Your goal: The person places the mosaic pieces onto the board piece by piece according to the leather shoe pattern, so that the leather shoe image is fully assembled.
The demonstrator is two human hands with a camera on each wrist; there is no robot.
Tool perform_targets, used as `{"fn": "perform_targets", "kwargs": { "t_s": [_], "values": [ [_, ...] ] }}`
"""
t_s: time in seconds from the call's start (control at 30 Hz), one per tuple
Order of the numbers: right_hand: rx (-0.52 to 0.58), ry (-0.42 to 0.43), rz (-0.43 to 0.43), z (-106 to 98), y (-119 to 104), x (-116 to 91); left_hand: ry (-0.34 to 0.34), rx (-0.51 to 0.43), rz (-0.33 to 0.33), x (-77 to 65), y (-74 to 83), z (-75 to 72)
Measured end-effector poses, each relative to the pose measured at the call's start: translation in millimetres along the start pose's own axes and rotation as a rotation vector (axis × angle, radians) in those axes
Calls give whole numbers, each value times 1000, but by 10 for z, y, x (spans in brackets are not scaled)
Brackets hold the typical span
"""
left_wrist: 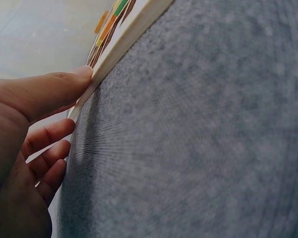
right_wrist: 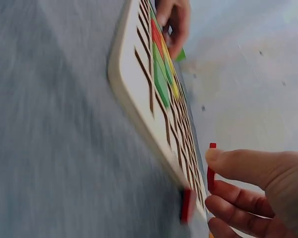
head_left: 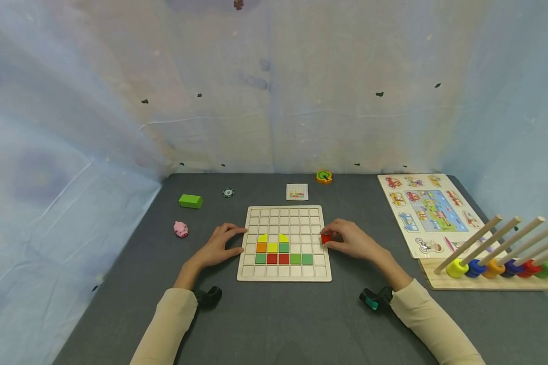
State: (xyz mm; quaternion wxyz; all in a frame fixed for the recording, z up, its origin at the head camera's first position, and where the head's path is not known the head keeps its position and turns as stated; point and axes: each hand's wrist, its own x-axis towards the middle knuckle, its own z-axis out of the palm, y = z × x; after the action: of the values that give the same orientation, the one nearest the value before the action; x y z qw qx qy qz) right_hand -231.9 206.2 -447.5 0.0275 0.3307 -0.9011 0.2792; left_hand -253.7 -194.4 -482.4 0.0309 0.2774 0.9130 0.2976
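Note:
A square wooden grid board (head_left: 283, 274) lies on the dark table with yellow, orange, green and red tiles in several of its cells. At its left edge, my left hand (head_left: 216, 246) touches the rim with fingertips and thumb spread; the left wrist view shows the thumb (left_wrist: 54, 91) against the edge. Beside the right edge, my right hand (head_left: 352, 239) pinches a small red tile (right_wrist: 211, 171) between thumb and fingers. A second red piece (right_wrist: 187, 206) sits by the board's edge in the right wrist view, below the held tile.
Behind the board lies a small pattern card (head_left: 297, 192), with a yellow-green toy (head_left: 324, 177) nearby. A green block (head_left: 191, 201), a chip (head_left: 228, 192) and a pink pig (head_left: 180, 229) are at left. A picture puzzle (head_left: 413, 246) and a peg rack (head_left: 493, 283) stand right.

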Motion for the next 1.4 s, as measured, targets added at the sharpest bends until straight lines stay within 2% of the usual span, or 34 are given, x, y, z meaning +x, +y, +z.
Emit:
{"fn": "perform_targets", "kwargs": {
  "t_s": [0.13, 0.33, 0.63, 0.77, 1.13, 1.4],
  "values": [
    [37, -15, -45, 116, -125, 138, 1, -3, 2, 0, -1, -2],
    [88, 5, -98, 315, -243, 310, 5, 1, 2, 4, -13, 8],
    [32, 12, -116, 522, -289, 400, 13, 5, 10, 3, -41, 39],
    [22, 40, -136, 525, -299, 392, 13, 7, 10, 2, -53, 44],
    [-48, 54, -97, 539, -292, 385, 8, -6, -8, 8, -50, 30],
    [-22, 110, -32, 342, -204, 304, 18, 1, 9, 5, -34, 27]
  ]
}}
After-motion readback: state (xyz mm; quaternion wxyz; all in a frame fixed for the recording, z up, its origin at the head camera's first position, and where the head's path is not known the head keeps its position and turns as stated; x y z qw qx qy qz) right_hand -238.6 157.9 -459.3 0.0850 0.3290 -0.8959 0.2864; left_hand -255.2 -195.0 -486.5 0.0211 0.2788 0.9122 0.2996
